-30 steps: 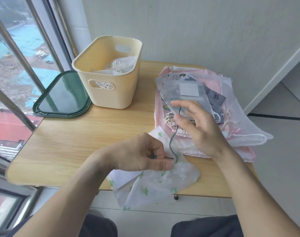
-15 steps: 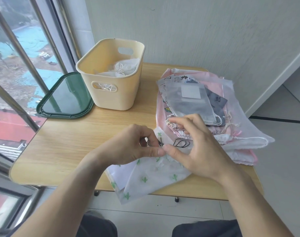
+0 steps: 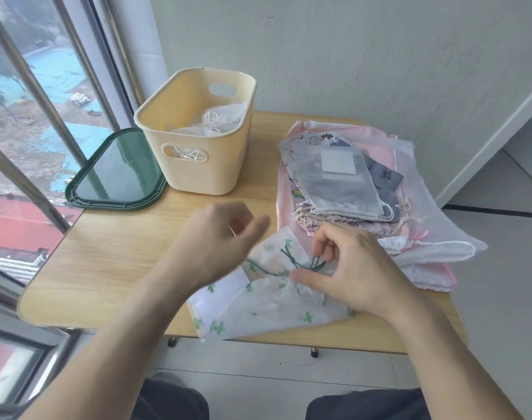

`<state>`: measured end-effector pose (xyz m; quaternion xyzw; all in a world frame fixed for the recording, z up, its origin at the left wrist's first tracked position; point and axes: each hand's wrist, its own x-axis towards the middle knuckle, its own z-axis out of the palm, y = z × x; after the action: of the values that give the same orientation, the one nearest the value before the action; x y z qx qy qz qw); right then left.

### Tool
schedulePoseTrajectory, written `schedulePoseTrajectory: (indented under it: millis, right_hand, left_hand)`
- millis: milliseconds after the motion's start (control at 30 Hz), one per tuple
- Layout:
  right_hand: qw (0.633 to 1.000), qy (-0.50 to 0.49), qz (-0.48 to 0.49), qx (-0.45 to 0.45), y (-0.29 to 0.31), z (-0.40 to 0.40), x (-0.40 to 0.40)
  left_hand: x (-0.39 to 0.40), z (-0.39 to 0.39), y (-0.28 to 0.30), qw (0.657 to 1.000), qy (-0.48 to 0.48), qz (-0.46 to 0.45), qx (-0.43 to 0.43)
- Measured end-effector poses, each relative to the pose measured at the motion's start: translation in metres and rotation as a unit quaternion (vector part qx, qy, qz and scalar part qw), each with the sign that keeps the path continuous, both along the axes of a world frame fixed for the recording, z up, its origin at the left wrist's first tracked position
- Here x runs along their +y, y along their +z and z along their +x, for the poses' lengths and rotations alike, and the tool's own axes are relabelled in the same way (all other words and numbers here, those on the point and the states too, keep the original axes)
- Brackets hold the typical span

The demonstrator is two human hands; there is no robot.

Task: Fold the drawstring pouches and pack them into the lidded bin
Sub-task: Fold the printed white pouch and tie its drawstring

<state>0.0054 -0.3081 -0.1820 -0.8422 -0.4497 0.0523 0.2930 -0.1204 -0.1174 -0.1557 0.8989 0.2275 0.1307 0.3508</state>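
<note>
- Cactus-print pouch point(image 3: 273, 301) lies at the near edge of the table point(image 3: 113, 262), right in front of us, partly hanging over that edge; its long axis runs from near-left to far-right.
- Our right hand point(image 3: 346, 268) rests on the pouch's far-right part, fingers curled round loops of the dark green drawstring point(image 3: 292, 262), thumb pressing the fabric beside them.
- Our left hand point(image 3: 219, 237) hovers just left of and above the pouch, motion-blurred; its fingers look loosely bent and seem to hold nothing, though we cannot tell for sure.
- We judge the cord is being gathered before folding, so the right hand is the nearer one to the cord and the left is free to fold the near-left end toward it.
- Cream bin point(image 3: 195, 137) stands at the far left of the pouch, well apart, open, with white pouches already inside; its green lid point(image 3: 116, 174) lies flat just beside it on the left.
- Stack of unfolded pouches point(image 3: 349, 183) sits to the far right, its near edge touching or just beside the right hand; it could snag a cord.
- Between pouch and bin we see only bare tabletop.
</note>
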Motion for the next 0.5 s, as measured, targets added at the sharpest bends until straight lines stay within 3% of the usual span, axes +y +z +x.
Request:
schedulePoseTrajectory:
  millis: [100,167,233,367,500]
  right_hand:
    - [1.000,-0.009,0.006,0.014,0.000,-0.002,0.002]
    - [0.999,-0.021,0.017,0.019,0.000,-0.003,0.003]
    - [0.999,-0.026,0.028,0.031,0.000,-0.002,0.002]
    - [0.993,-0.029,0.103,0.058,0.001,-0.004,0.004]
    - [0.982,-0.039,0.180,0.048,-0.001,-0.004,0.013]
  left_hand:
    - [-0.013,-0.003,-0.008,0.973,-0.129,0.072,0.178]
    - [-0.015,-0.003,-0.013,0.957,-0.160,0.086,0.228]
    - [-0.013,-0.002,-0.013,0.953,-0.179,0.044,0.242]
    - [-0.006,0.000,-0.012,0.964,-0.197,-0.011,0.177]
    - [0.004,0.008,-0.016,0.995,-0.090,0.028,-0.039]
